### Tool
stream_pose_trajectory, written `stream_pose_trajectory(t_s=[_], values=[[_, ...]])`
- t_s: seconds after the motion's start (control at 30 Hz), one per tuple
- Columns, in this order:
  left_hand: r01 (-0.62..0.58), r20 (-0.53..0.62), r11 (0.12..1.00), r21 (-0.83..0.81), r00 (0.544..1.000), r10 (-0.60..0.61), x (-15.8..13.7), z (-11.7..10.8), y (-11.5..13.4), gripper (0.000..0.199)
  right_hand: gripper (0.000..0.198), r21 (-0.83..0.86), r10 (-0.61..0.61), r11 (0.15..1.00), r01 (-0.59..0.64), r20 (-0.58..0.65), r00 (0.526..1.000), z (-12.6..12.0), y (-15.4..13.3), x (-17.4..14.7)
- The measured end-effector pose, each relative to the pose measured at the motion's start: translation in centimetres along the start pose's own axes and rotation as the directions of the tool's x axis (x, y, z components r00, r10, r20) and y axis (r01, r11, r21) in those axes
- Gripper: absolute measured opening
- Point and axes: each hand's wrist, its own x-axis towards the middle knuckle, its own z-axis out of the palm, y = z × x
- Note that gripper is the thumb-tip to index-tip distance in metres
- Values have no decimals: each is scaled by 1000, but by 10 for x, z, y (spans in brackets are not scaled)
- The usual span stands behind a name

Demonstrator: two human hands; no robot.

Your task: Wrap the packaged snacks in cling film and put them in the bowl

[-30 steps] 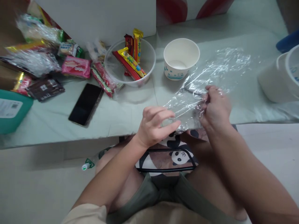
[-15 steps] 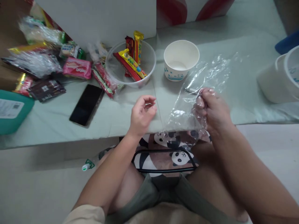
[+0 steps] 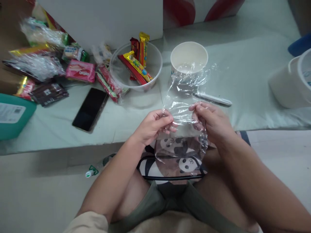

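Observation:
A clear plastic bag is stretched between my two hands above the table's front edge. My left hand pinches its left side between thumb and fingers. On the other side, my right hand grips the plastic with closed fingers. The bag's far end spreads over the front of a white paper bowl, and its lower part hangs in front of my lap. Just beyond my right hand, a white, slim, pen-like tool with a dark tip lies on the table.
A clear plastic bowl holds several wrapped snack bars. Left of it lie a phone, a pink snack pack and other packets. A teal container stands far left, a white bucket far right. White boxes line the back.
My left hand has moved right and taken hold of the plastic bag. The bag has swung left and toward me in my right hand. The white tool now shows on the table.

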Motion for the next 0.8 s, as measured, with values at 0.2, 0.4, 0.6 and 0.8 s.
stream_pose_trajectory(t_s=[0.2,0.4,0.6,0.8], values=[[-26,-127,991,130,991,43,4,1,1,23,32,-201,42,979,-36,29,999,-1,1,0],[-72,-103,976,208,990,94,4,1,0,33,39,-317,-142,937,150,48,989,1,5,-2],[-105,-153,981,162,980,130,6,2,0,7,13,-433,-586,708,557,80,807,-2,6,-5],[-227,-154,973,47,961,232,8,1,0,13,40,-316,-565,763,564,98,819,-2,10,-8]])
